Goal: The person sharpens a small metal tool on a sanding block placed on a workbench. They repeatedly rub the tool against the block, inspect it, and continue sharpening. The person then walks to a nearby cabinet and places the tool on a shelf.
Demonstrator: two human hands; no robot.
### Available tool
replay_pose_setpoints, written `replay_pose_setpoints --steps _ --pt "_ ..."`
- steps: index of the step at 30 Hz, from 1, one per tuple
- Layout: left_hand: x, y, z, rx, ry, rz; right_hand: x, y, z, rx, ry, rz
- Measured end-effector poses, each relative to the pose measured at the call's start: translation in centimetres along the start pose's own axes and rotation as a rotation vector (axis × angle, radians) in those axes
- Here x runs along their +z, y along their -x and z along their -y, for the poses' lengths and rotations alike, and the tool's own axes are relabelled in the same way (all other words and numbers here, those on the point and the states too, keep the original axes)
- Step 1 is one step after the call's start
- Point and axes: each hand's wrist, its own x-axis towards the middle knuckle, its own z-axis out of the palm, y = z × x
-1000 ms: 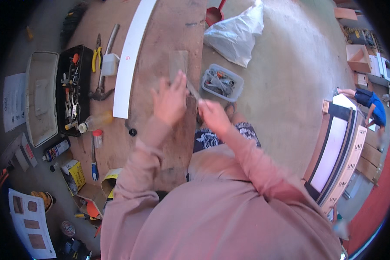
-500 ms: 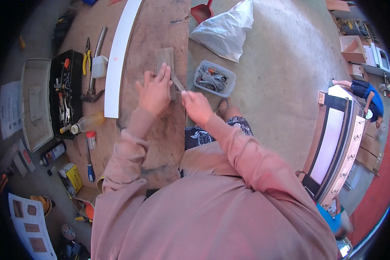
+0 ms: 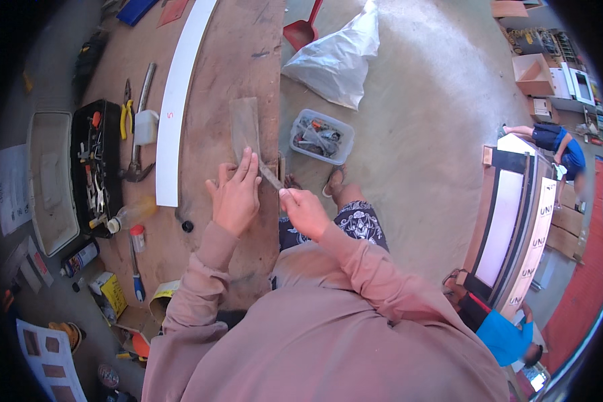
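On the brown wooden workbench [image 3: 201,248] lies a flat grey rectangular slab [image 3: 244,117], like a sharpening stone. A narrow, flat grey-brown strip [image 3: 270,175] slants across its near part. The strip's lower end is gripped by my right hand [image 3: 306,212], thumb on top, beside the bench edge. My left hand [image 3: 236,199] lies with outstretched fingers at the slab, its fingertips on or beside the strip's upper end. They partly cover that end, so its shape is hidden.
Left of my hands lie a long white board [image 3: 181,114], a hammer [image 3: 138,161], yellow-handled pliers [image 3: 125,120] and an open toolbox [image 3: 99,167]. Right of the bench, a plastic tub [image 3: 321,137] and white sack [image 3: 338,60] rest on the floor. Two people [image 3: 569,154] work around a long cabinet.
Both hands have moved nearer along the slab with the strip, uncovering its far part. The view has shifted too. A person in blue at lower right shows more fully.
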Motion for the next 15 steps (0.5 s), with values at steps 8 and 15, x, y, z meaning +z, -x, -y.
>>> replay_pose_setpoints --steps 8,15 --pt "0.0 -2.5 0.9 0.057 -0.039 -0.133 1.0 -2.4 -0.1 -0.127 -0.061 -0.180" --pt "0.1 -3.0 1.7 0.046 0.026 -0.095 0.9 -2.9 0.3 -0.114 -0.078 -0.195"
